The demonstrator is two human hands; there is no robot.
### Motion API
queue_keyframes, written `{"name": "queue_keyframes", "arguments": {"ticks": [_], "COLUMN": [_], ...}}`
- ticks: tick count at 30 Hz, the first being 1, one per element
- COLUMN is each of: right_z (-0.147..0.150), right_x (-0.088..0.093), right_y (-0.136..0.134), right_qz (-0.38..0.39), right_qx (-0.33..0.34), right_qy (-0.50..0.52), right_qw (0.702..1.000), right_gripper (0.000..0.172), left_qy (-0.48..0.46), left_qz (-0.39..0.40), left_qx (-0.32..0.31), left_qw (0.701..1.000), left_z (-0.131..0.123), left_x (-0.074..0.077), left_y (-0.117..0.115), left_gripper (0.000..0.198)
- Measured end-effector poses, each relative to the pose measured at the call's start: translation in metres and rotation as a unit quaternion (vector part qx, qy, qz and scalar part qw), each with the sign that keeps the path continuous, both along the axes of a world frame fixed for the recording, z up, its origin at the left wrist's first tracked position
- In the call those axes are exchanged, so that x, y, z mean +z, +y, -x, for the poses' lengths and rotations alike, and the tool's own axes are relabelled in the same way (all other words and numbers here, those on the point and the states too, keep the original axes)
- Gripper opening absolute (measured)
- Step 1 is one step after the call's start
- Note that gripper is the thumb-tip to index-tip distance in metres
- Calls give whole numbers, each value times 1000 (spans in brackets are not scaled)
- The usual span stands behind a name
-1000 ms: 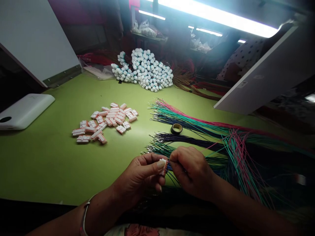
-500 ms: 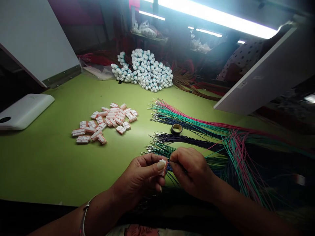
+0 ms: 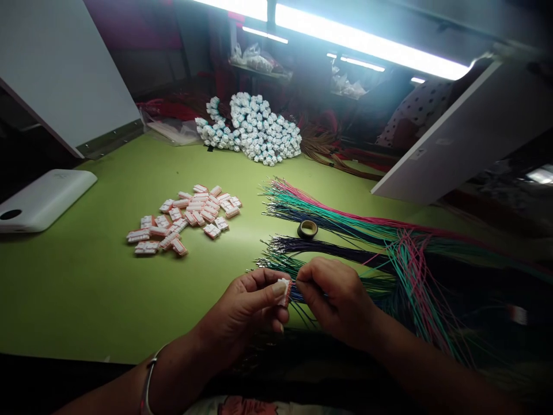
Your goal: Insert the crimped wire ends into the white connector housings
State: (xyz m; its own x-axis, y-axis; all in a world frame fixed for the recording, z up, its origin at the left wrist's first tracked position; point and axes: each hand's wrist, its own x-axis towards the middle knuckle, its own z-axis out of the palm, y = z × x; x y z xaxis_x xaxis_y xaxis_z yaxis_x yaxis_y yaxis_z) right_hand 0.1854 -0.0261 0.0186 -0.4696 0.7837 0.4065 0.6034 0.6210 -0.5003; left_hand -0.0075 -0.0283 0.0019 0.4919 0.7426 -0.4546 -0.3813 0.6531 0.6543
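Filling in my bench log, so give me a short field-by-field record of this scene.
Left hand: pinches a white and orange connector housing
Right hand: pinches dark blue wires at the housing's end
Beside the hands: long bundles of green, pink and dark wires, with a roll of dark tape among them
Farther off: a pile of loose housings and a heap of white connectors
Surface: green bench top

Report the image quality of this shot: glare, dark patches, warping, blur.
Head view: the fluorescent tube burns out to white, with haze around it. Head view: the wide lens warps the edges of the green workbench, and the wire bundles sink into deep shadow at lower right. Head view: the left hand, right hand and white connector look fairly sharp.
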Motion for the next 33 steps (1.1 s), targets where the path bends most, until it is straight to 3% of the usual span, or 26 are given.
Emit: {"name": "queue_keyframes", "arguments": {"ticks": [3,6,10,12,15,19,22,25,29,32,33], "right_z": [-4,-7,-3,-2,-8,-40,-81,-126,-180,-206,-211], "right_x": [8,19,26,27,33,58,71,66,26,-11,-20], "right_y": [2,3,-5,-11,-21,-44,-73,-108,-155,-179,-185], "right_qz": [-18,-25,30,62,100,111,53,2,17,108,96], "right_qx": [-28,-41,21,33,-10,-118,-275,-399,-533,-579,-615], "right_qy": [-42,-74,-136,-152,-86,118,236,325,393,388,342], "right_qw": [999,996,990,986,991,980,931,858,749,709,704], "right_gripper": [6,17,35,31,23,15,15,22,22,39,43], "left_qy": [2,2,0,3,27,50,50,44,43,46,46], "left_qz": [-4,-13,-29,-36,-60,-82,-82,-85,-82,-79,-78], "left_qx": [14,24,22,14,14,6,-2,-1,10,17,20], "left_qw": [1000,1000,999,999,998,995,995,995,996,996,996], "left_z": [1,1,1,0,-1,-1,0,1,1,2,2], "left_x": [0,0,0,1,4,7,8,8,6,4,4], "left_y": [0,1,0,-1,-2,-4,-5,-5,-3,-1,0], "left_gripper": [19,20,20,23,31,32,30,29,28,29,29]}}
